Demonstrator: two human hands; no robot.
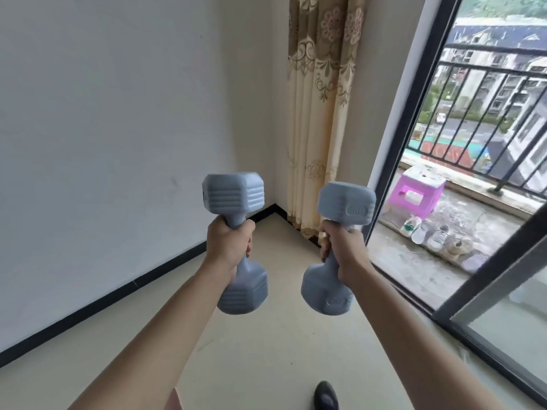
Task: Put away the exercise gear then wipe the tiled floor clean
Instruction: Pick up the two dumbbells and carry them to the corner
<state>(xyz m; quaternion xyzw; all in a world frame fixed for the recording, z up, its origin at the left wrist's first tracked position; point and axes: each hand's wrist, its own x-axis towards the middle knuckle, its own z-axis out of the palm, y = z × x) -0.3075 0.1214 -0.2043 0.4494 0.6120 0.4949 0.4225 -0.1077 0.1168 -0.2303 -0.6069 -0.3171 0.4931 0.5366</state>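
The head camera looks down two outstretched bare arms toward a room corner. The left hand (229, 242) is wrapped fully closed around the handle of a pale blue-grey plastic dumbbell with blocky ribbed ends (235, 241), held nearly upright, one end above the fist and the other below the wrist. The right hand (343, 248) is likewise clenched tight on the grip of a second matching blue-grey dumbbell (340, 248), tilted a little so its lower end leans inward toward the first. The two weights are near each other but apart, both well clear of the pale tiled floor (266, 350).

Beyond them stand a plain white wall (103, 128) with a black skirting strip, a cream curtain with brown floral embroidery (322, 113) hanging in the corner, and a dark-framed sliding glass door (414, 143) open onto a balcony with a purple plastic stool (417, 193) and a row of shoes. A dark shoe toe (325, 396) shows at the bottom edge.

Judging by this, the task is at its start: the gear is in hand, not stowed, no storage place is visible, and no cloth or mop is in view, so the wiping is wholly left to do
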